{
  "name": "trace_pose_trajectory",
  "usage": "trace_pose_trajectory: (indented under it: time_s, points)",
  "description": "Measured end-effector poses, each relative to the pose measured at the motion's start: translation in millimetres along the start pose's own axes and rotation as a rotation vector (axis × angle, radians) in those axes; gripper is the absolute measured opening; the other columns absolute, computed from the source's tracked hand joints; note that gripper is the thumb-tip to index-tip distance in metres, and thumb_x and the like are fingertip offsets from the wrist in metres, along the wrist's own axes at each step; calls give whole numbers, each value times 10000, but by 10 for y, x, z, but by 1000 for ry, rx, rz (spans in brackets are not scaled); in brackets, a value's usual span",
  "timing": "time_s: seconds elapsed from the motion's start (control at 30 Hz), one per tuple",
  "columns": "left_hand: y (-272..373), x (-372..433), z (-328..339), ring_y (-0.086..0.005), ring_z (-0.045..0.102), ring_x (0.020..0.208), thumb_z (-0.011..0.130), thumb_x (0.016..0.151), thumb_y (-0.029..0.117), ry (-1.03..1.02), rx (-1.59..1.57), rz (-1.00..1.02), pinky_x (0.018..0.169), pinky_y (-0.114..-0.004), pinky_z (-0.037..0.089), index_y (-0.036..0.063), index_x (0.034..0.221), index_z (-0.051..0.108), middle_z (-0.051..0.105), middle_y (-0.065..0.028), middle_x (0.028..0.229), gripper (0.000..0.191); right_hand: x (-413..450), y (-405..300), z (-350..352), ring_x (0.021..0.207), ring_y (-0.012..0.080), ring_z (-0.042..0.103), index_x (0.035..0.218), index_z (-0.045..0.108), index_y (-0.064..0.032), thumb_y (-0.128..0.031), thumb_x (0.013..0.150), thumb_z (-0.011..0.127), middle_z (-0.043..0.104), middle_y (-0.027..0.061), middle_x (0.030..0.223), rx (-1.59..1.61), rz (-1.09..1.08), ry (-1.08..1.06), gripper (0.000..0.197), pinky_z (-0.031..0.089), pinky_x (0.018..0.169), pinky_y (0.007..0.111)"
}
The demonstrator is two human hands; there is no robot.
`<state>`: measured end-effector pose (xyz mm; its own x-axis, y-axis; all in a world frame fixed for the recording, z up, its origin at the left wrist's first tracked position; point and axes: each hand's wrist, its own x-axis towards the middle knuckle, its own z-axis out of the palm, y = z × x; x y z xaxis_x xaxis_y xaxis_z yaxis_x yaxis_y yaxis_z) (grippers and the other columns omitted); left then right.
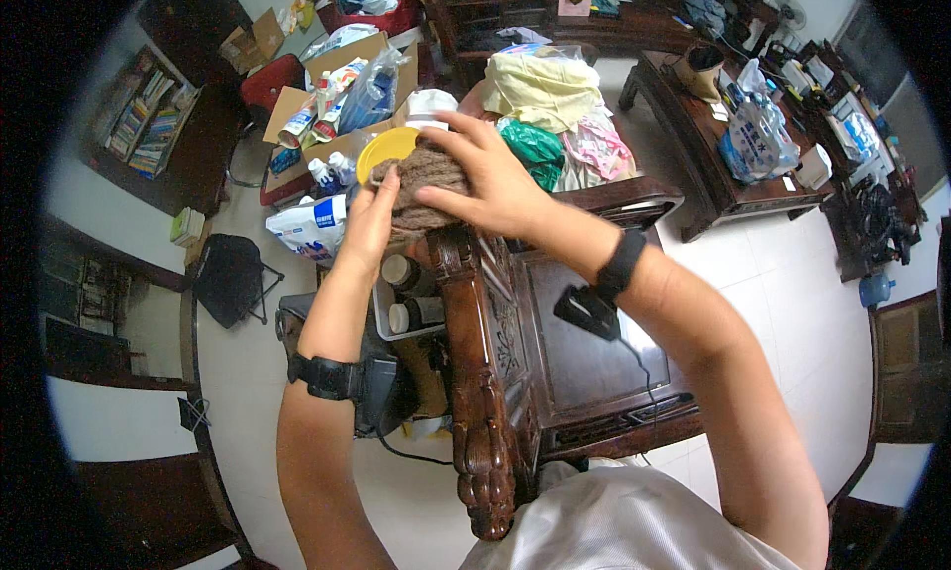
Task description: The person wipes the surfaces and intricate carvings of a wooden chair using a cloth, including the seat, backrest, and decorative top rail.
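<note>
A bundle of brown knitted fabric (427, 191) is held between my two hands above the carved wooden armrest. My left hand (371, 213) grips its left side, the thumb lying over the top edge. Over the right side, my right hand (490, 176) spreads its fingers across the knit, with the thumb on the near face. A round yellow lid (386, 152) shows just behind the bundle, partly covered by it. What lies under the bundle is hidden. Each wrist wears a black strap.
The dark armrest (475, 332) runs toward me beside a wooden seat (594, 347). Left of it stands a plastic bin (383, 310) with lidded jars. Beyond are an open cardboard box (356, 57), a white packet (308, 224) and piled cloth (542, 80). A low table (735, 176) stands right.
</note>
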<state>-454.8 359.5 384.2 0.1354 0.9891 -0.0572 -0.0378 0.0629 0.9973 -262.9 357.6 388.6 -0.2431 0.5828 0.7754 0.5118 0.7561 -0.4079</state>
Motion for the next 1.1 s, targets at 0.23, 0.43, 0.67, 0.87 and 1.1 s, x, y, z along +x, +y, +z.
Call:
trace_pose_trajectory:
  time_s: [0.23, 0.43, 0.67, 0.87, 1.1]
  points:
    - [-215, -295, -94, -194, 539, 1069, 573, 940, 153, 51, 336, 262, 963, -337, 407, 19, 1208, 519, 590, -86, 1135, 304, -562, -398, -349, 1022, 304, 564, 1134, 623, -56, -167, 734, 774, 560, 147, 1084, 273, 444, 76, 442, 458, 896, 371]
    - [-382, -414, 216, -216, 342, 1344, 330, 1029, 386, 16, -278, 67, 1106, -376, 282, 48, 1446, 298, 346, -96, 1472, 537, -651, -467, 92, 1407, 342, 240, 1442, 174, 93, -348, 939, 549, 243, 279, 1493, 659, 634, -43, 767, 187, 1143, 372]
    - [49, 135, 513, -217, 566, 1118, 377, 1002, 459, -34, -507, -138, 968, -369, 442, 68, 1306, 499, 580, -73, 1238, 510, -77, 35, 390, 1322, 364, 377, 1399, 304, 94, -403, 959, 489, 395, 295, 1394, 577, 617, 75, 690, 277, 1101, 370]
    - [-89, -37, 547, -218, 547, 1152, 363, 1004, 470, 10, -327, -190, 985, -368, 433, 71, 1348, 449, 544, -79, 1291, 534, -481, 36, 442, 1419, 356, 213, 1442, 162, 108, -370, 974, 459, 211, 300, 1502, 662, 657, 75, 732, 177, 1146, 350]
    - [-404, -829, 358, -225, 418, 1299, 297, 1032, 395, -210, -410, -232, 1095, -381, 318, 48, 1425, 328, 431, -92, 1414, 525, -933, -704, 79, 1438, 394, 86, 1454, 66, 103, -180, 964, 467, 81, 319, 1521, 406, 560, -61, 695, 103, 1165, 382]
